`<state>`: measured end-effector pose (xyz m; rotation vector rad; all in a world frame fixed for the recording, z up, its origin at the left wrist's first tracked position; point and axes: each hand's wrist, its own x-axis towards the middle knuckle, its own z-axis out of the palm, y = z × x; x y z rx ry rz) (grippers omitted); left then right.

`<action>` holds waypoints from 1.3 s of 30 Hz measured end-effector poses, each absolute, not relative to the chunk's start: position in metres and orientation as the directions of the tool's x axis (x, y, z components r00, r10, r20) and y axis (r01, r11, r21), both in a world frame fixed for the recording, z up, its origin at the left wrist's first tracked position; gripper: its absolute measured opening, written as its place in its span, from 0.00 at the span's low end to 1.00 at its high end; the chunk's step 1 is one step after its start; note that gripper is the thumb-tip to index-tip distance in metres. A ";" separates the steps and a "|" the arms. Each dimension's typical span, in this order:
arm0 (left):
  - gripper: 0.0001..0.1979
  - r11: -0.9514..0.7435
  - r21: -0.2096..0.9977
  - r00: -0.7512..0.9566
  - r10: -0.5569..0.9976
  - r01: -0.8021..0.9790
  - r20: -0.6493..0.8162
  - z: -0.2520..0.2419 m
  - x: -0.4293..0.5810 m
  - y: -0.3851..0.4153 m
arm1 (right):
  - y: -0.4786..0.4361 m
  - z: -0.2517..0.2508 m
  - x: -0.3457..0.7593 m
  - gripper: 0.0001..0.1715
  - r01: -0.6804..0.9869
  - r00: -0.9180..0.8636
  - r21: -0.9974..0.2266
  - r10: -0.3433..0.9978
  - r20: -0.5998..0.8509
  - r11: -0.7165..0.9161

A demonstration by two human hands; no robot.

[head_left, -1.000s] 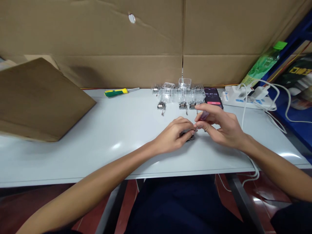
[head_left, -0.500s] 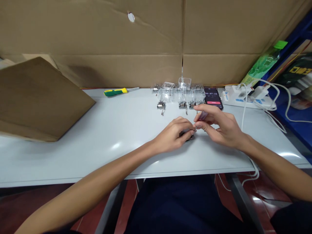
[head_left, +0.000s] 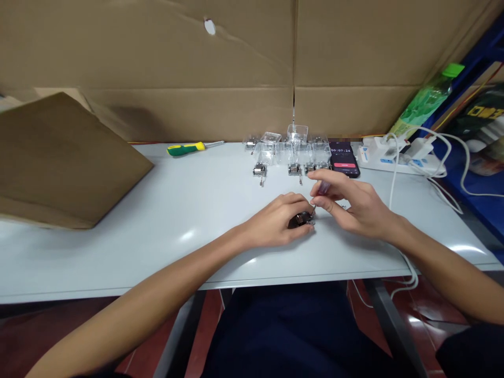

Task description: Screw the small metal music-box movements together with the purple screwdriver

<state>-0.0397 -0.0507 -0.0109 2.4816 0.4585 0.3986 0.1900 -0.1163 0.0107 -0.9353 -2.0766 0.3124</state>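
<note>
Left hand, the nearer, pinching a small metal mechanism between thumb and fingers on the worktop; right hand, to its right, gripping a screwdriver, shaft slanting near and left toward the mechanism's far right side.

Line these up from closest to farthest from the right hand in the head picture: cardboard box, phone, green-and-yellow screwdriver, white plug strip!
Starting from the right hand:
1. Phone, just beyond it.
2. White plug strip, beyond and to the right.
3. Green-and-yellow screwdriver, left, near the table's back.
4. Cardboard box, at the left edge.
</note>
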 end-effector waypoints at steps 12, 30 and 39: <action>0.18 -0.703 0.679 0.934 0.349 0.209 0.073 0.003 -0.044 -0.046 | -0.117 0.017 0.189 0.36 0.491 -0.469 -0.458 0.668 0.578 0.741; 0.10 -0.627 0.746 0.962 0.267 0.222 -0.061 0.013 -0.050 -0.041 | -0.115 0.016 0.191 0.41 0.513 -0.473 -0.313 0.567 0.674 0.799; 0.16 -0.634 0.727 0.948 0.307 0.266 -0.079 0.009 -0.047 -0.047 | -0.119 0.019 0.192 0.41 0.516 -0.467 -0.379 0.623 0.628 0.768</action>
